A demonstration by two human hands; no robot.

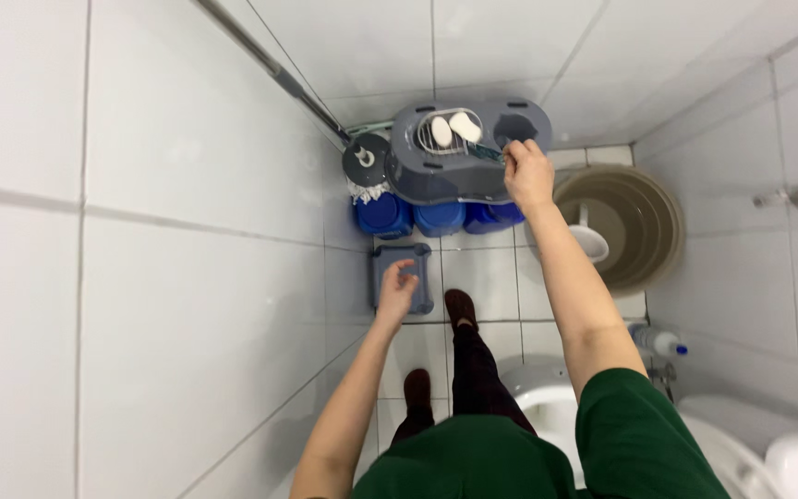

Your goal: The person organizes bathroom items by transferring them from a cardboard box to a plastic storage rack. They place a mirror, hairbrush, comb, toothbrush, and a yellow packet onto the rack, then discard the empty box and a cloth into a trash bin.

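Right hand (528, 173) reaches forward, fingers pinched narrow on teal-handled item (487, 152) at rim of grey mop bucket (417, 180). Bucket sits atop three blue canisters (438, 218) against back wall; wire wringer basket (443, 139) in it holds two white pieces. Mop head (367, 164) just beside bucket, pole leaning into corner. Left hand (396, 292) hangs loosely open, empty, above small grey bin (422, 277) on floor. Beige basins (644, 217) lean right of bucket.

Three blue canisters (439, 218), two white soaps (453, 128), one grey bucket (417, 171)
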